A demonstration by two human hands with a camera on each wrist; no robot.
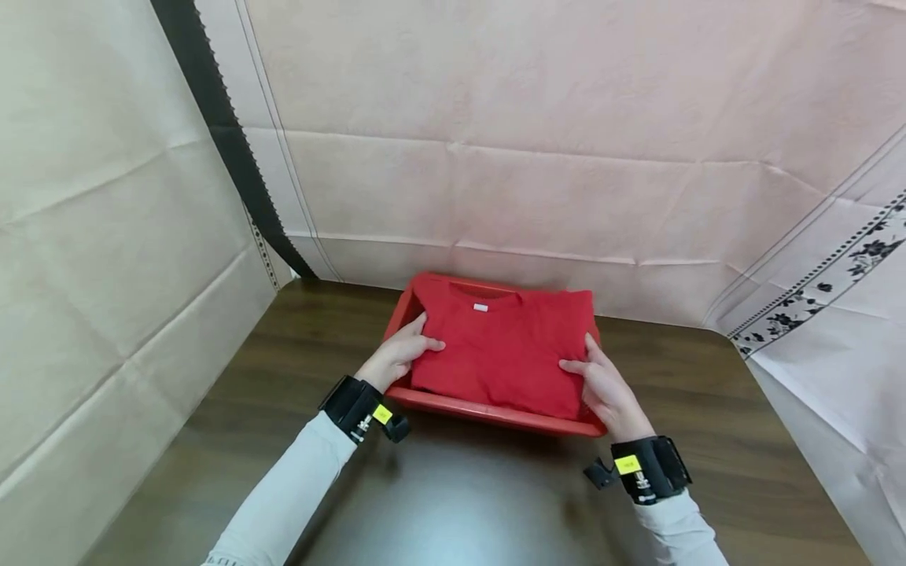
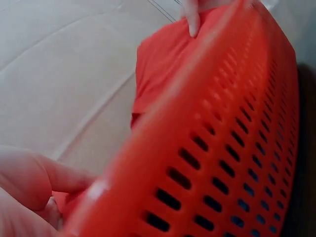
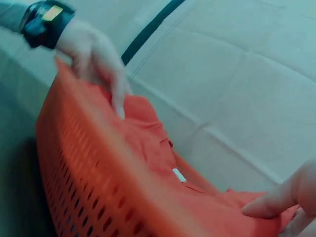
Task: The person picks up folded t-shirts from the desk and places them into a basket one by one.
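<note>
A folded red T-shirt [image 1: 502, 350] with a white neck label [image 1: 480, 307] lies at the top of a red plastic basket [image 1: 488, 409]. My left hand [image 1: 399, 355] grips the shirt's left edge, its thumb on top of the cloth. At the opposite edge, my right hand [image 1: 610, 393] pinches the fabric, thumb uppermost. Fingertips under the cloth are hidden. The left wrist view shows the slotted basket wall [image 2: 212, 185], with bluish patches behind some slots. In the right wrist view, the shirt [image 3: 143, 131] sits along the rim between both hands.
The basket stands on a dark wooden table [image 1: 311, 354], close to its back edge. Pale cloth [image 1: 495, 196] hangs behind the table, and more cloth [image 1: 120, 259] hangs on the left. Black bands with cameras circle both wrists.
</note>
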